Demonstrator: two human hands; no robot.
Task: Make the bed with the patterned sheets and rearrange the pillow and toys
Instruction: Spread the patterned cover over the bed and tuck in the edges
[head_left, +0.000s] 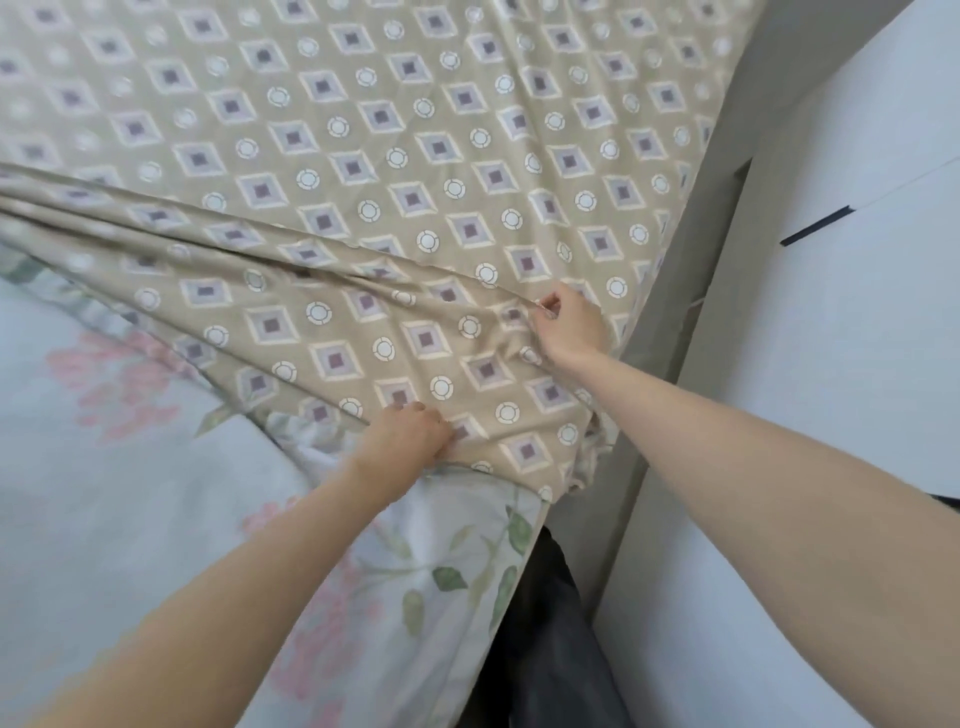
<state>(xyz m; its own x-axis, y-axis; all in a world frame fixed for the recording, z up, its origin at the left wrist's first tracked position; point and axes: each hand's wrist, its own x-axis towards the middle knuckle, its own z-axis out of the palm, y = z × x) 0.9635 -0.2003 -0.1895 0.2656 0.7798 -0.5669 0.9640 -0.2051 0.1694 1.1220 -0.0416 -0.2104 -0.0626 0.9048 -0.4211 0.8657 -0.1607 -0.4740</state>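
A beige patterned sheet (363, 171) with purple diamonds and white circles covers most of the bed, bunched into long folds along its near edge. My left hand (410, 434) grips that near edge where it lies over a pale blue floral sheet (130, 467). My right hand (569, 325) pinches a fold of the beige sheet close to the bed's right corner. No pillow or toys are in view.
A grey wall or bed side (727, 260) runs along the right of the mattress, with white cabinet fronts (857, 312) beyond it. Dark clothing (545, 649) shows in the narrow gap at the bottom.
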